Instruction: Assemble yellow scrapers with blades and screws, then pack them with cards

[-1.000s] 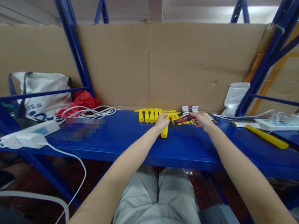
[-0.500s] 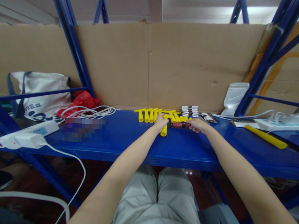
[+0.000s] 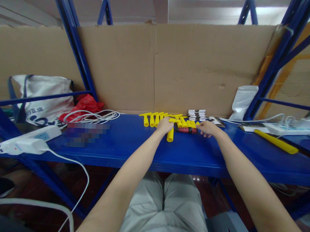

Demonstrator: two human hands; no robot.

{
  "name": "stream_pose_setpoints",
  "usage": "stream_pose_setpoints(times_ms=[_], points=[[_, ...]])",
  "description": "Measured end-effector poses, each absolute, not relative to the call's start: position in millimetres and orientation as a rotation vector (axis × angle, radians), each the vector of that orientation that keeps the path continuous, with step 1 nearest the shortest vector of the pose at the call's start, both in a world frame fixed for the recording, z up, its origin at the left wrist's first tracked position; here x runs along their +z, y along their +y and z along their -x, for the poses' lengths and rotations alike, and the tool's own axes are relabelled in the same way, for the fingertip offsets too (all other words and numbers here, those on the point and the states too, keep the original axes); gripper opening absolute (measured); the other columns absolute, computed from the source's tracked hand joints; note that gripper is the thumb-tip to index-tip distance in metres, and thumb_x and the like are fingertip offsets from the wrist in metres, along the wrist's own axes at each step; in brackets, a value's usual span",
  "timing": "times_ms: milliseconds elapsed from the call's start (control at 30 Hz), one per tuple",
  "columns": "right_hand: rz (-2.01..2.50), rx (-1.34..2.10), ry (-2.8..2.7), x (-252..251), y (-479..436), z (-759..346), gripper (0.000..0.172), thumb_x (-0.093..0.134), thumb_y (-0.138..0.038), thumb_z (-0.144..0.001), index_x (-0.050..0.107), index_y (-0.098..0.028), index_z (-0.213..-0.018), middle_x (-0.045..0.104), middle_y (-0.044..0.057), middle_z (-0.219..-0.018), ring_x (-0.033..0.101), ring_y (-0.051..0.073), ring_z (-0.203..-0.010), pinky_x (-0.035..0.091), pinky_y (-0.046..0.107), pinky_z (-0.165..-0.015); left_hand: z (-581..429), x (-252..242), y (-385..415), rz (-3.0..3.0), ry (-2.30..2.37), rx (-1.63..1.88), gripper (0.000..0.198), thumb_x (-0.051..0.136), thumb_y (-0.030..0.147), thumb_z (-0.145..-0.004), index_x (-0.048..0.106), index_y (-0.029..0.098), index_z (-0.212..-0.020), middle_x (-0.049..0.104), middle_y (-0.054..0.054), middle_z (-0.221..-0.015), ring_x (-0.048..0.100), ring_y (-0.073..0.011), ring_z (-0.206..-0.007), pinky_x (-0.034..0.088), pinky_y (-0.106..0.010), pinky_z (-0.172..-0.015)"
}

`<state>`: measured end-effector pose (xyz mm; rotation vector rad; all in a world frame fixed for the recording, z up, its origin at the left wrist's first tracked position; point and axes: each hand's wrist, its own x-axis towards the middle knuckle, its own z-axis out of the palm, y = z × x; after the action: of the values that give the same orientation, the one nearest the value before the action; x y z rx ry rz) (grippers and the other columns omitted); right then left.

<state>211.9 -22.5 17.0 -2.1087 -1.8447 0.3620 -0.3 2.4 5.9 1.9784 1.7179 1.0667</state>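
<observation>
My left hand [image 3: 165,125] is closed on the top of a yellow T-shaped piece [image 3: 170,135], whose round hollow end points toward me. Just right of it a red and black handle-shaped tool [image 3: 186,130] lies on the blue shelf. My right hand [image 3: 207,128] is at the tool's right end with its fingers curled; what they pinch, if anything, is too small to make out. Behind the tool lie small yellow pieces [image 3: 191,124]. Several more yellow T-shaped pieces [image 3: 152,120] stand in a row left of my left hand.
White-and-dark packets [image 3: 196,115] are stacked at the back. A yellow tube [image 3: 275,141] and a power strip [image 3: 289,129] lie right. To the left are coiled white cable [image 3: 101,116], a red bag [image 3: 87,104], a cloth bag [image 3: 46,97] and another power strip [image 3: 30,139].
My right hand has shifted slightly right, off the red and black tool, which stays on the shelf. My left hand keeps its hold on the yellow piece and has barely moved.
</observation>
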Motion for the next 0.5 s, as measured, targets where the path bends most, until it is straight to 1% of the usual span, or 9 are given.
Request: stream_pose_setpoints(times_ms=[67, 167, 267, 333, 433, 500], points=[[2.103, 0.294, -1.85, 16.5, -18.1, -221.2, 0.027, 0.045, -0.03, -0.089, 0.063, -0.012, -0.082, 0.067, 0.008, -0.071, 0.055, 0.01, -0.042, 0.042, 0.021, -0.042, 5.8, 9.2, 4.8, -1.971, 1.813, 1.132, 0.032, 0.052, 0.015, -0.079, 0.069, 0.014, -0.106, 0.067, -0.013, -0.114, 0.059, -0.0258, -0.112, 0.044, -0.033, -0.096], [2.107, 0.174, -1.82, 15.8, -12.5, -236.6, 0.027, 0.047, -0.029, -0.086, 0.066, -0.011, -0.08, 0.069, 0.01, -0.072, 0.06, 0.013, -0.048, 0.044, 0.022, -0.046, 12.6, 12.4, 11.3, -1.897, 1.79, 1.265, 0.027, 0.051, 0.017, -0.081, 0.071, 0.015, -0.098, 0.071, -0.011, -0.104, 0.065, -0.0231, -0.102, 0.048, -0.03, -0.087], [2.083, 0.086, -1.69, 17.8, -11.7, -249.5, 0.023, 0.049, -0.025, -0.081, 0.068, -0.012, -0.08, 0.068, 0.01, -0.066, 0.063, 0.017, -0.056, 0.046, 0.023, -0.053, 16.3, 14.2, 16.5, -1.748, 1.634, 1.339, 0.028, 0.047, 0.015, -0.082, 0.069, 0.016, -0.098, 0.073, -0.009, -0.096, 0.069, -0.0175, -0.081, 0.052, -0.025, -0.07], [1.991, 0.07, -1.468, 21.6, -12.7, -255.7, 0.024, 0.048, -0.021, -0.08, 0.068, -0.011, -0.086, 0.068, 0.011, -0.069, 0.064, 0.019, -0.061, 0.048, 0.024, -0.055, 17.3, 15.7, 16.8, -1.622, 1.509, 1.382, 0.03, 0.045, 0.013, -0.082, 0.067, 0.014, -0.101, 0.072, -0.008, -0.093, 0.067, -0.0137, -0.068, 0.049, -0.021, -0.057], [1.757, 0.256, -1.049, 29.5, -12.4, -262.6, 0.031, 0.041, -0.016, -0.083, 0.063, -0.01, -0.105, 0.068, 0.015, -0.082, 0.064, 0.018, -0.063, 0.048, 0.025, -0.053, 18.7, 19.3, 14.9, -1.461, 1.354, 1.436, 0.029, 0.043, 0.011, -0.081, 0.065, 0.013, -0.1, 0.072, -0.008, -0.09, 0.063, -0.0092, -0.056, 0.042, -0.017, -0.046], [1.665, 0.425, -0.876, 34.1, -10.3, -267.1, 0.034, 0.038, -0.013, -0.084, 0.057, -0.011, -0.113, 0.066, 0.014, -0.081, 0.062, 0.016, -0.059, 0.048, 0.024, -0.05, 20.3, 23.2, 15.3, -1.371, 1.292, 1.434, 0.027, 0.044, 0.01, -0.08, 0.064, 0.012, -0.097, 0.071, -0.009, -0.091, 0.06, -0.0074, -0.052, 0.038, -0.016, -0.044]])
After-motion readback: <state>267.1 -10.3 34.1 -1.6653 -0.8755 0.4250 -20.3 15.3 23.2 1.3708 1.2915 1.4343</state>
